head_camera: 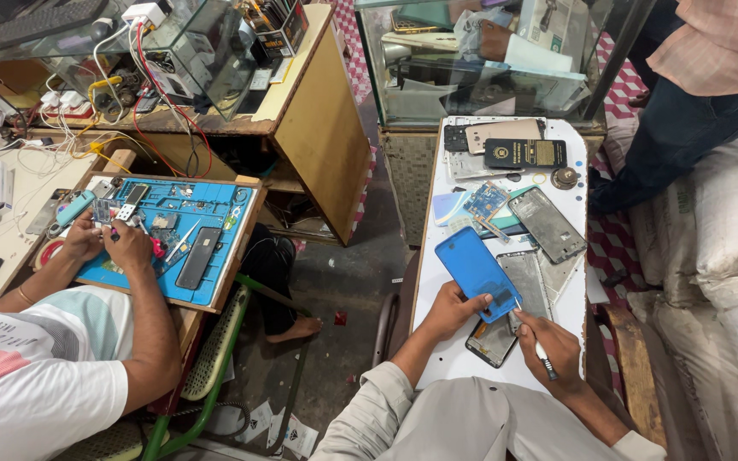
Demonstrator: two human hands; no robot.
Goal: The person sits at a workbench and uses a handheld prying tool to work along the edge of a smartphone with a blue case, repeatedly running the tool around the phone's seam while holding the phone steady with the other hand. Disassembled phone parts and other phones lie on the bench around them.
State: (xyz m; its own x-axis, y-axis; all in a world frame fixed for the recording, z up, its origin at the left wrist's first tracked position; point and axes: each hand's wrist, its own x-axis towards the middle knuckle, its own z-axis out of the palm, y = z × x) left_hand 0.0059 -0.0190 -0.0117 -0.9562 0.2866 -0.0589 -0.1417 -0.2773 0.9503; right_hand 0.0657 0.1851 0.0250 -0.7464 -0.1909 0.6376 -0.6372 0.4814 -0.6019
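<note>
Left hand [450, 309]: fingers closed around the blue phone back cover [476, 271], holding it tilted above the white desk [454, 358].
Right hand [548, 341]: fingers wrapped round a thin prying tool [538, 346], tip at the cover's lower edge.
Progress: cover looks already separated; an opened phone body [491, 340] lies beneath, other stripped frames [548, 224] beside.
Nearby: another person [61, 358] works at a blue mat [215, 205].
</note>
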